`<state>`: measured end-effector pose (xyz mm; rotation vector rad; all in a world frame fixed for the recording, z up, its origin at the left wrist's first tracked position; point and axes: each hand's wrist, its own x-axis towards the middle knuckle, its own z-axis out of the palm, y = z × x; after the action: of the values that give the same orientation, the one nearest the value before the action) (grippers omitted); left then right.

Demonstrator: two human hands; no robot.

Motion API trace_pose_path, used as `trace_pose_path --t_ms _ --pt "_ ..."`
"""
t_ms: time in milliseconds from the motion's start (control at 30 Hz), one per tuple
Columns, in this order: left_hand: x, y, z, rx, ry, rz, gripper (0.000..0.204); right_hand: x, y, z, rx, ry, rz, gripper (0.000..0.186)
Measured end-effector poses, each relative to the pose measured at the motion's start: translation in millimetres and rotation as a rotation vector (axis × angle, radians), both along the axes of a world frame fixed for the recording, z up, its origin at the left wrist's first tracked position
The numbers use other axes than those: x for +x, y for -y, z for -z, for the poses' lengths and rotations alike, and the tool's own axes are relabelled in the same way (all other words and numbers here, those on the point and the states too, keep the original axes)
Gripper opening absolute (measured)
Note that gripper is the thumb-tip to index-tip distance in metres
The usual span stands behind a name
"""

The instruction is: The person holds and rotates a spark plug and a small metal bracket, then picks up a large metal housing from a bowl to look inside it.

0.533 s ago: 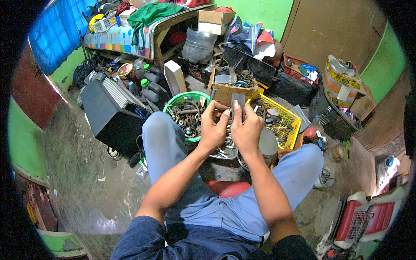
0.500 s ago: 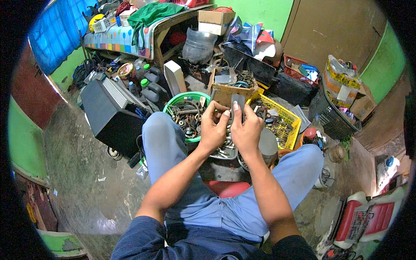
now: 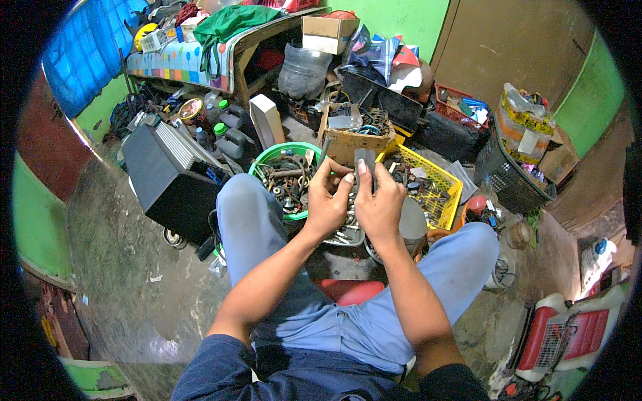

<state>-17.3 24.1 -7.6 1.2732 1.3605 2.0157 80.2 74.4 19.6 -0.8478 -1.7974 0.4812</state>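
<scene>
My left hand (image 3: 328, 200) is closed on a thin dark strip (image 3: 323, 151) that points upward. My right hand (image 3: 378, 200) grips a flat grey rectangular piece (image 3: 365, 156), thumb lying on its face. The two hands are held side by side over a green basin (image 3: 274, 184) of rusty metal parts, a tray (image 3: 344, 235) of small metal pieces and a yellow crate (image 3: 445, 204) of mixed hardware. A cardboard box (image 3: 351, 140) of cables stands just beyond them.
A black case (image 3: 170, 194) lies left of my knee, near plastic jugs (image 3: 234, 144). A cloth-covered table (image 3: 187, 60) stands behind. To the right are a red basket (image 3: 455, 97), a black mesh basket (image 3: 508, 177) and red-and-white containers (image 3: 562, 331).
The dark strip in my left hand now sticks up, apart from the grey piece. My hands have shifted slightly, and the whole view has moved a little.
</scene>
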Motion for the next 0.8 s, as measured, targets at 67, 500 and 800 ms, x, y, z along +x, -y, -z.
trace_pose_path --t_ms 67,500,800 --pt "1 2 0 -0.008 -0.003 0.014 0.007 2 -2 -3 -0.033 0.024 0.023 0.035" --pt "-1 -2 5 -0.014 0.006 0.031 0.007 2 6 -2 -0.041 -0.011 -0.002 0.035" --pt "3 2 1 -0.029 0.035 0.084 0.006 6 1 -4 -0.065 -0.014 0.019 0.033"
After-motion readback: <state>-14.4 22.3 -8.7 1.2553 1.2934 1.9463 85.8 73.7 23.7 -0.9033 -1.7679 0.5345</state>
